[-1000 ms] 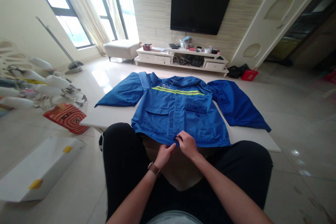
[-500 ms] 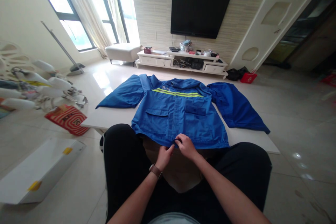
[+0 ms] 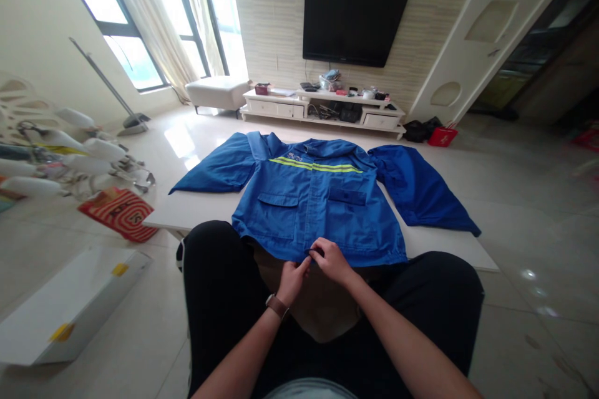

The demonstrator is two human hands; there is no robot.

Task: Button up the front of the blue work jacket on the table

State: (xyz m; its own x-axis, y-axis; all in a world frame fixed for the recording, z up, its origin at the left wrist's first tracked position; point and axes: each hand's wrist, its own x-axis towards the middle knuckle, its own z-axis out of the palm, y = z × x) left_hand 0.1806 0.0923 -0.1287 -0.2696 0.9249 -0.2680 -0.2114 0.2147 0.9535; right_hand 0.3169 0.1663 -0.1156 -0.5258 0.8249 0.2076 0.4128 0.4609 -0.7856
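A blue work jacket (image 3: 285,215) with a yellow reflective stripe lies front up, sleeves spread to both sides, on a low white table (image 3: 187,212). At the bottom end of its front closure, my left hand (image 3: 294,280) pinches the hem between thumb and fingers. Beside it and touching it, my right hand (image 3: 330,260) grips the same spot, with something small and dark at its fingertips that I cannot make out. The closure above my hands lies flat. My fingers partly hide the hem.
My knees flank the table's near edge. On the floor at left are a red striped bag (image 3: 119,215) and a white box (image 3: 77,305) with yellow tabs. A TV cabinet (image 3: 276,110) stands beyond the table, with a white bench (image 3: 218,92) beside it.
The view has shifted very slightly. Both hands stay at the jacket's bottom hem with almost no visible movement.
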